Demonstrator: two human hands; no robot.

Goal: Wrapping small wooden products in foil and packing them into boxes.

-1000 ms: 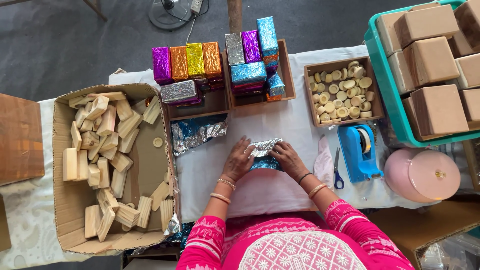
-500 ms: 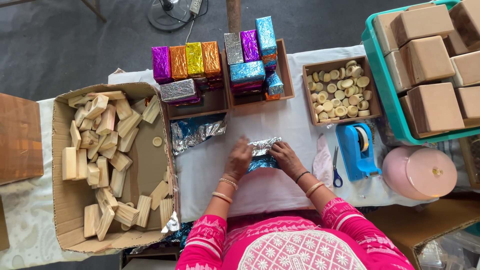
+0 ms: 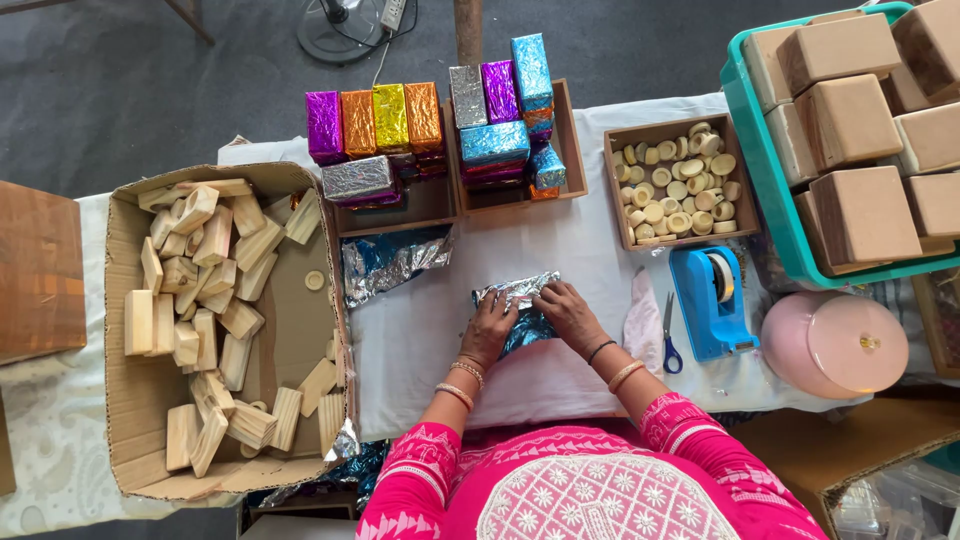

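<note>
- While both hands press down at the middle of the frame, the left hand (image 3: 490,330) lies palm-down with fingers bent over the left side of a foil-wrapped block (image 3: 520,305), gripping its edge.
- The right hand (image 3: 568,312) rests on the right side of the same block, fingers curled onto the silver-blue foil, closed against it rather than spread.
- That block sits on the white-covered worktop (image 3: 430,340), just in front of the person's pink sleeves.
- A loose crumpled foil sheet (image 3: 390,262) lies left of the hands, near but apart from them.
- Above, in the upper middle of the frame, two wooden trays (image 3: 570,150) hold wrapped blocks (image 3: 390,120) in purple, orange, yellow, silver and blue.
- A cardboard box (image 3: 130,400) at the left holds bare wooden blocks (image 3: 210,300).
- To the upper right, a small tray of round wooden discs (image 3: 675,185) stands above a blue tape dispenser (image 3: 710,300); blue-handled scissors (image 3: 670,340) lie just beside it.
- A pink round lidded container (image 3: 835,342) sits at the right, below a teal crate (image 3: 770,200) of brown boxes.
</note>
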